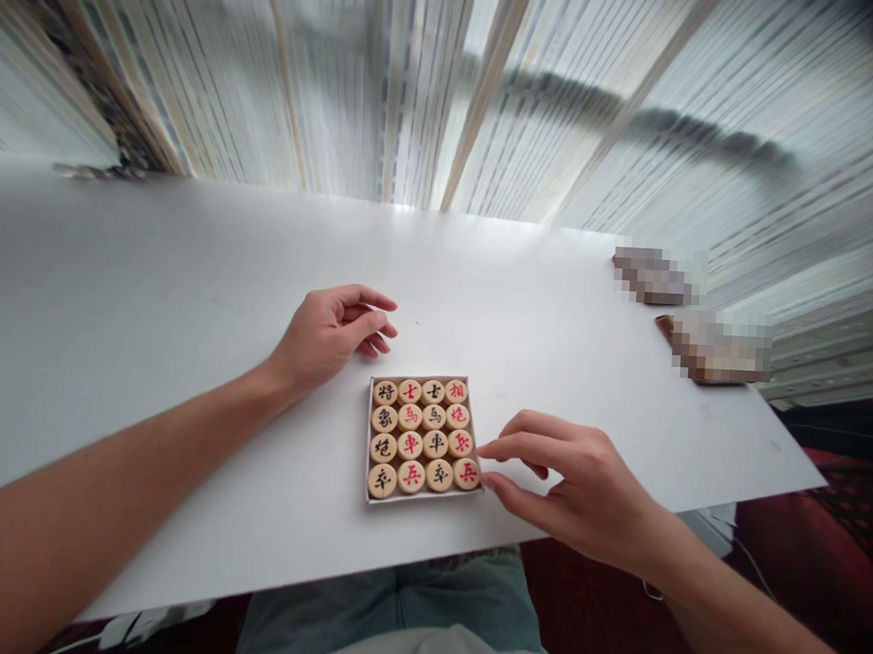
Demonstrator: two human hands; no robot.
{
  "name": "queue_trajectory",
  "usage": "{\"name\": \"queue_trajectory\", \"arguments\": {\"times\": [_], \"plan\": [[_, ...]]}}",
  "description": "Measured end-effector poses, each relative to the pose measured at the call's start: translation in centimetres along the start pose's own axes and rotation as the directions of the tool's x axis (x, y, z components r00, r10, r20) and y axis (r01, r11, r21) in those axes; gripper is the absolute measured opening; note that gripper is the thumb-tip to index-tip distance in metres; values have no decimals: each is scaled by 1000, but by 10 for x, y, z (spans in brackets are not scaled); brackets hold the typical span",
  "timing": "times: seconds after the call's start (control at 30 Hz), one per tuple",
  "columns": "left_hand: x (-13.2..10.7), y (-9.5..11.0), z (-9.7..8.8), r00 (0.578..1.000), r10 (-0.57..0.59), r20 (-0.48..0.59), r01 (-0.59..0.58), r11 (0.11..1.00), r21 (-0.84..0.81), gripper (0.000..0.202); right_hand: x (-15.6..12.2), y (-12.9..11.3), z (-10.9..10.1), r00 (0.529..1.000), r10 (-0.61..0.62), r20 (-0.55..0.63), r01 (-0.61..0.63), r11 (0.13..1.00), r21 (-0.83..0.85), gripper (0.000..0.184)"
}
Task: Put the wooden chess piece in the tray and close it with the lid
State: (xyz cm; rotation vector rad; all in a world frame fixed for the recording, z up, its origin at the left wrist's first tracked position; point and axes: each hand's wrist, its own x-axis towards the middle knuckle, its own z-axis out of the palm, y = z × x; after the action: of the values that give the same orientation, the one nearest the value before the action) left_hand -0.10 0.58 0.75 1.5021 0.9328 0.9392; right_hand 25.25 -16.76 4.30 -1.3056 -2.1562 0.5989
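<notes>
Curtains [332, 87] are hanging along the far side, their pale stripes fanning out above a white table [152, 302]. The table is filling most of the middle, its near edge running above blue-green trousers [349, 605].

The right hand [582, 481] is pointing at the right wall of a shallow box [424, 498], thumb and index finger parted, with nothing between them. Their tips are seeming to meet the wall; whether they are pressing, I cannot tell. The left hand [330, 326] is lying just beyond the far left corner, loosely curled, fingers apart and gripping nothing.

The box is sitting flat and open near the table's near edge, between the hands. It is looking light and fairly stiff, probably thin card, so opposite walls are offering the best hold, kept level. Two pixelated objects [651, 280] are lying well apart from it, at the table's far right.

Sixteen round pieces [467, 473] are filling the box four by four, columns alternating black and red characters. They are looking hard, smooth and sturdy, perhaps slippery; packed this closely, they are leaving mainly their rims for fingertips.
</notes>
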Motion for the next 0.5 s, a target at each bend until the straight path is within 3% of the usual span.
{"name": "queue_trajectory", "arguments": {"times": [0.33, 0.43, 0.5], "plan": [[-6, 3, -1, 999, 39, 30, -45, 973, 226, 34, -29, 28, -21, 942, 275, -191, -279, 960, 5, 18], [-8, 3, -1, 996, 85, 9, -83, 947, 310, 34, -35, 57, -40, 884, 351, -310, -394, 915, -86, 23], [-9, 1, -3, 990, 144, 3, -134, 915, 381, 34, -40, 86, -59, 802, 401, -442, -505, 851, -146, 30]]}}
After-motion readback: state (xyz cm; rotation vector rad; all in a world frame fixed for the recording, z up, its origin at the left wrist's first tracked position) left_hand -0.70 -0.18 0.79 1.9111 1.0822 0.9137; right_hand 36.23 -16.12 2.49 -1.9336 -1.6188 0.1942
